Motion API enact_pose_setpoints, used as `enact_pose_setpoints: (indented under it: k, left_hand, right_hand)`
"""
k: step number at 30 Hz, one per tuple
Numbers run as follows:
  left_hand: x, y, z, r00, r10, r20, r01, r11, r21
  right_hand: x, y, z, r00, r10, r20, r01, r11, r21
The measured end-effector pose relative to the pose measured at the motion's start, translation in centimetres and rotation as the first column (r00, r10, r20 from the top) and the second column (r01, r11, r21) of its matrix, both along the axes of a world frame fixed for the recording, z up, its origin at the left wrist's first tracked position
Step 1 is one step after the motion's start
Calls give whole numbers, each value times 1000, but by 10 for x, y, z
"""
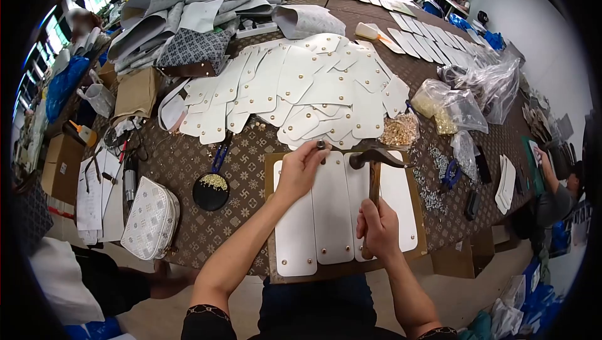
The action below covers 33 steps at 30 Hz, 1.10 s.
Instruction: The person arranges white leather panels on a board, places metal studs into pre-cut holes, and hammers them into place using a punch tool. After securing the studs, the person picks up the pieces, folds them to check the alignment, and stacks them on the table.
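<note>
My left hand (pixel 300 169) pinches a small metal punch tool (pixel 322 145) upright on the top edge of a white leather panel (pixel 332 205). My right hand (pixel 378 227) grips the wooden handle of a hammer (pixel 375 159), whose dark head hovers just right of the punch. Several white panels with small gold rivets at their corners lie side by side on a brown board (pixel 271 227) in front of me.
A big heap of white riveted panels (pixel 301 89) covers the patterned tablecloth beyond the board. A black dish of gold rivets (pixel 211 190) sits left, bags of hardware (pixel 451 109) right, a small patterned pouch (pixel 149 217) at the left edge. Another person's hand (pixel 542 158) shows far right.
</note>
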<state>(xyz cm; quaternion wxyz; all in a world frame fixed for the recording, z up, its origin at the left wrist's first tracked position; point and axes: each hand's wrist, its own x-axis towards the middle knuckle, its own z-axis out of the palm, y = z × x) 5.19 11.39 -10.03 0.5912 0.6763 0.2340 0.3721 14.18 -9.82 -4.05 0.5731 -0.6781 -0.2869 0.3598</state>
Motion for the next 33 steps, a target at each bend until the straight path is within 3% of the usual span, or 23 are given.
enact_pose_setpoints:
  k: [1, 3, 7, 10, 12, 14, 16, 17, 19, 20, 22, 23, 26, 28, 33]
  left_hand:
    - [4, -3, 3, 996, -22, 87, 26, 998, -51]
    - [14, -5, 8, 995, -64, 81, 68, 996, -48]
    - [31, -6, -1, 989, -142, 32, 144, 988, -53]
    - [35, -3, -9, 988, -153, 12, 153, 988, -13]
    - [34, -5, -9, 989, -146, -23, 146, 989, 8]
    - [32, -6, -9, 988, -140, -57, 142, 989, 29]
    - [33, -6, -9, 989, -141, -36, 143, 988, 52]
    - [33, -7, -9, 990, -140, -34, 141, 989, 53]
    - [34, -8, -8, 994, -99, -53, 103, 991, 86]
    - [34, -8, -5, 994, -96, -46, 100, 991, 86]
    - [27, -7, 1, 981, -94, -172, 111, 990, 92]
    - [34, 2, 7, 986, -76, -149, 93, 990, 111]
    - [33, -7, -7, 980, -87, -178, 106, 990, 96]
    - [41, -12, -6, 987, -115, 113, 115, 993, 7]
    - [53, -19, 1, 982, -169, 84, 171, 985, -21]
  right_hand:
    - [1, -4, -5, 1000, -1, -1, 1, 1000, 2]
    - [3, -10, -10, 991, -58, -122, 56, 998, -18]
    - [7, -18, -14, 982, -68, -175, 67, 998, -14]
    - [14, -18, 1, 995, -28, -99, 25, 999, -39]
    - [22, -15, 39, 999, 44, 20, -43, 999, -26]
    - [24, -10, 88, 979, 2, 204, -46, 976, 211]
    - [27, -2, 114, 974, -78, 212, -56, 827, 560]
    - [20, 13, 115, 982, -131, 136, 1, 720, 694]
    - [25, 22, 84, 995, -44, 88, 8, 931, 365]
    - [37, 28, 70, 867, 112, 485, -99, 994, -53]
    - [44, 28, 44, 836, 319, 447, -175, 926, -334]
    - [39, 18, 51, 940, 250, 232, -167, 930, -326]
    - [32, 0, 45, 994, 51, 98, -42, 995, -90]
    - [32, -9, 31, 999, -13, 40, 16, 997, -72]
    - [37, -23, 0, 992, -81, -92, 73, 994, -83]
